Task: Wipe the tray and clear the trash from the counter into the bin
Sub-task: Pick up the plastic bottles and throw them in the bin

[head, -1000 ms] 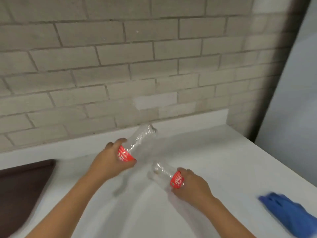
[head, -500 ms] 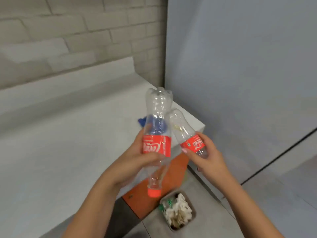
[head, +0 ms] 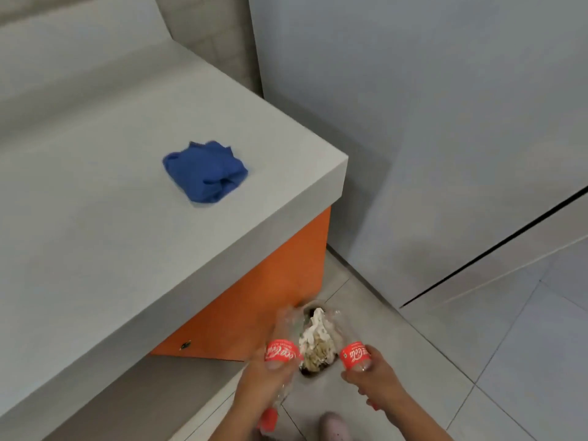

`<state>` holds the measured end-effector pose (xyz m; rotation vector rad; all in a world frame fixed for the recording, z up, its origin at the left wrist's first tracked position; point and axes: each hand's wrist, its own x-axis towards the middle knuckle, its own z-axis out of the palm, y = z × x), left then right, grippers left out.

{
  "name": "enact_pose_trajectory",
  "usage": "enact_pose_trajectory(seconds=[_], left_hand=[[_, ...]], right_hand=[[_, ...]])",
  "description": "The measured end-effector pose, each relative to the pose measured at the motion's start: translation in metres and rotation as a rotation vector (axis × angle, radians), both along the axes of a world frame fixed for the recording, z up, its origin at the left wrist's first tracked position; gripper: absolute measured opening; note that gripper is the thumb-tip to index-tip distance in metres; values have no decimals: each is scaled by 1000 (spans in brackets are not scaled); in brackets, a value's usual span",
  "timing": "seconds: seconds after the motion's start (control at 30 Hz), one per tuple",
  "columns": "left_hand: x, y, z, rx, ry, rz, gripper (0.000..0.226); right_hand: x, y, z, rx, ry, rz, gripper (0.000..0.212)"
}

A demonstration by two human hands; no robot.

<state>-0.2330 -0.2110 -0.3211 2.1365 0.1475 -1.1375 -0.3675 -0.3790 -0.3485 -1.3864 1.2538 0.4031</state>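
Since lifting off the counter [head: 95,218], the left hand [head: 264,381] grips the left bottle [head: 281,351] and the right hand [head: 374,385] grips the right bottle [head: 353,356] above the bin [head: 310,374]; release is judged next

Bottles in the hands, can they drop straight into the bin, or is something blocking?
Nothing visible blocks them. The left hand holds one bottle, the right hand the other bottle, both above the open bin. Crumpled paper already heaps inside.
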Motion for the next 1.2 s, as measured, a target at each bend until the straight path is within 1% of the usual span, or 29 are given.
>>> enact_pose_trajectory(seconds=[0.07, 0.13, 0.2, 0.23, 0.27, 0.37, 0.4, 0.5, 0.57, 0.63, 0.73, 0.83, 0.9, 0.93, 1.0, 1.03, 1.07, 1.1, 1.13, 1.2], left_hand=[[0, 3, -50, 111, 59, -45, 115], [5, 2, -98, 230, 92, -152, 105], [13, -5, -137, 337, 100, -290, 101], [16, -10, -154, 375, 83, -361, 100], [20, -17, -168, 424, 58, -439, 99], [29, -36, -202, 560, -58, -756, 95], [30, -43, -211, 589, -81, -870, 95], [28, -62, -233, 630, -139, -1145, 93], [25, -72, -248, 650, -182, -1272, 84], [22, -81, -265, 680, -244, -1369, 73], [22, -96, -296, 732, -284, -1480, 62], [20, -107, -327, 749, -323, -1508, 52], [16, -114, -341, 772, -282, -1493, 40], [13, -118, -345, 744, -265, -1503, 35], [10, -123, -354, 702, -245, -1597, 29], [10, -121, -366, 656, -303, -1627, 27], [16, -117, -373, 597, -409, -1621, 28], [22, -116, -372, 589, -438, -1526, 30], [28, -113, -373, 565, -402, -1460, 33], [38, -107, -368, 537, -420, -1575, 36]], right_hand=[[12, 0, -48, -5, 92, 41, 89], [27, -3, -91, -123, 174, 173, 84], [41, -7, -127, -273, 270, 319, 81], [47, -9, -143, -313, 293, 362, 78], [54, -10, -159, -337, 305, 389, 72], [68, -15, -196, -394, 324, 459, 40], [71, -16, -208, -414, 336, 479, 36], [79, -19, -237, -475, 347, 569, 36], [84, -17, -253, -501, 326, 635, 38], [89, -16, -268, -510, 301, 652, 40], [98, -16, -290, -507, 254, 736, 39], [103, -20, -308, -497, 200, 838, 39], [105, -23, -322, -512, 182, 896, 41], [105, -24, -329, -521, 171, 913, 41], [108, -26, -340, -524, 142, 933, 42], [110, -28, -344, -518, 128, 943, 43], [113, -30, -348, -510, 117, 955, 45], [117, -32, -349, -495, 114, 969, 46], [121, -34, -351, -479, 115, 978, 49], [128, -40, -351, -428, 120, 947, 59]])
